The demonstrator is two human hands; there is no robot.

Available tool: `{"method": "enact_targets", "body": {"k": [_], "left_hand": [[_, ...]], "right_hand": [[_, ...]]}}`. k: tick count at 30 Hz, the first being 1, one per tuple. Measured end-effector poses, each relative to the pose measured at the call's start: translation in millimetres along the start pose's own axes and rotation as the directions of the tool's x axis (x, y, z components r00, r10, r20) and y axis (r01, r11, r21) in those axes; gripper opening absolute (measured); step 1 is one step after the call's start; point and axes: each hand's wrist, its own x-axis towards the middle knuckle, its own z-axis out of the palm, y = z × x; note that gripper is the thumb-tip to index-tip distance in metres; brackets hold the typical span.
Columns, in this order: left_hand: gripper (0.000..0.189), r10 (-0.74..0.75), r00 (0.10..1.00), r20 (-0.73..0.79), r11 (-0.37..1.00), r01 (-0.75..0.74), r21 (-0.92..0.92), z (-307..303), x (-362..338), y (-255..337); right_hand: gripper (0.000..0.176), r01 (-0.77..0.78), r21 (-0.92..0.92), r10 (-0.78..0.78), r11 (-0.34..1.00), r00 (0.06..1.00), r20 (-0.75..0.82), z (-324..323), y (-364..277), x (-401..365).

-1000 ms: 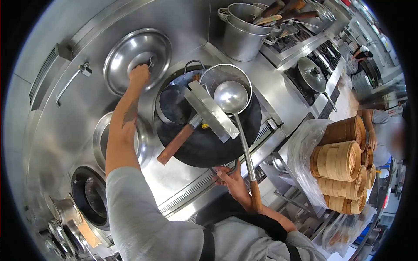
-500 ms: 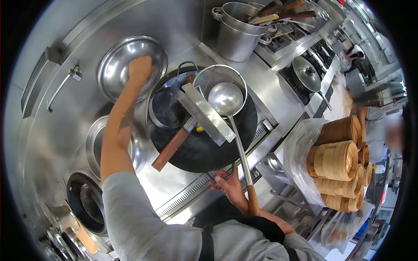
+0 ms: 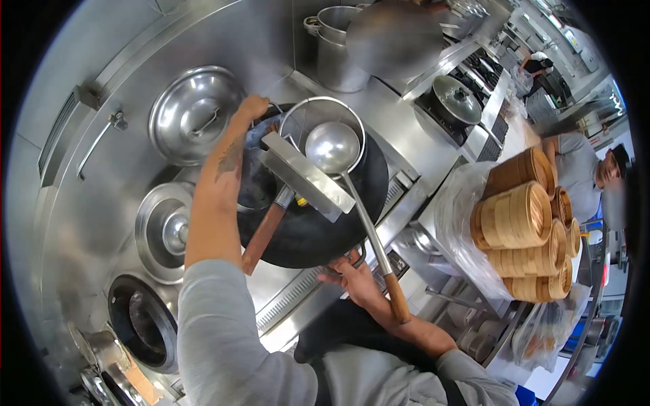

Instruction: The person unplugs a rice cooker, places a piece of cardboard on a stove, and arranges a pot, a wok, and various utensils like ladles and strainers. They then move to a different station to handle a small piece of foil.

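A large black wok (image 3: 305, 247) stands on the steel range in front of me. My left hand (image 3: 254, 108) is closed at its far loop handle (image 3: 274, 109). On the near side, my right hand (image 3: 355, 276) curls around the other loop handle (image 3: 359, 257), some fingertips sticking out. Inside lie a steel ladle (image 3: 332, 147) with a long wooden-tipped handle, a round wire strainer (image 3: 298, 111), a smaller dark pan (image 3: 256, 181), and a wide steel-bladed tool (image 3: 308, 176) with a wooden handle. The ladle's handle reaches over the wok's rim above my right forearm.
A steel lid (image 3: 183, 128) leans at the back wall, with a second round steel piece (image 3: 152, 233) and a black ring (image 3: 118, 318) to the left. Tall pots (image 3: 335, 64) stand behind. Bamboo steamers (image 3: 514, 216) are stacked at right, near another person (image 3: 575, 162).
My left hand has moved right from the steel lid to the wok's far handle, uncovering the lid's grip. My right hand has closed further around the near handle. The whole view has shifted slightly.
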Motion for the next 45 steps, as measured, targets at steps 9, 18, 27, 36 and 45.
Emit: {"method": "enact_targets", "body": {"k": [9,18,27,36,45], "left_hand": [[0.078,-0.131,0.987,-0.089,0.978,0.115,-0.172,-62,-233,-10],[0.080,-0.550,0.830,-0.088,0.785,0.479,-0.392,-115,-549,-80],[0.075,-0.815,0.577,0.055,0.479,0.724,-0.497,-193,-761,-236],[0.093,-0.759,0.645,-0.084,0.600,0.644,-0.474,-257,-804,-497],[0.090,-0.749,0.625,-0.220,0.632,0.575,-0.519,-251,-740,-671]], "right_hand": [[0.035,0.101,-0.242,-0.049,0.965,0.976,0.214,-34,31,-135],[0.035,-0.107,-0.196,0.173,0.975,0.917,0.359,-10,111,-239],[0.046,-0.179,-0.364,0.351,0.914,0.798,0.490,112,261,-247],[0.021,-0.241,-0.249,0.338,0.938,0.796,0.503,295,514,-225],[0.082,0.002,-0.148,0.071,0.989,0.870,0.487,385,680,-184]]}}
